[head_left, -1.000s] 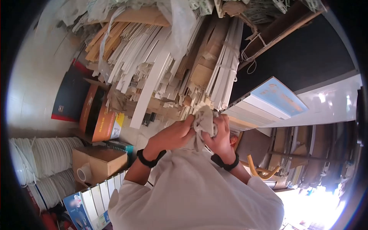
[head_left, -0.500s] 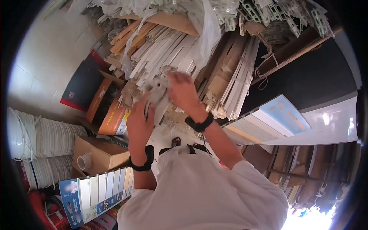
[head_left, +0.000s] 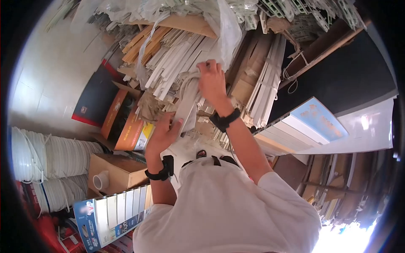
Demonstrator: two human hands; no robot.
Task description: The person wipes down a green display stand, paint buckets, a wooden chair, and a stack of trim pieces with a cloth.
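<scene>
My right hand (head_left: 213,84) is raised in front of the pile, its fingers curled over the upper end of a limp greyish cloth (head_left: 190,86). The cloth hangs in folds down and to the left from those fingers. Lower and to the left, my left hand (head_left: 162,135) has its thumb and fingers apart, close to the lower end of a pale flat strip (head_left: 184,110). Behind both hands lies a stack of long white strips (head_left: 175,55), their ends pointing toward me.
Wrapped long strips (head_left: 270,82) lean at the right, beside a sample board (head_left: 314,120). To the left are an orange-and-black carton (head_left: 130,130), a brown box (head_left: 120,168) and white coils (head_left: 55,156). Another sample board (head_left: 112,215) stands at the lower left. Plastic-wrapped profiles hang overhead.
The cloth was bunched between my hands and now hangs lengthened. My right hand has moved up and right with it; my left hand has dropped lower and its fingers have spread.
</scene>
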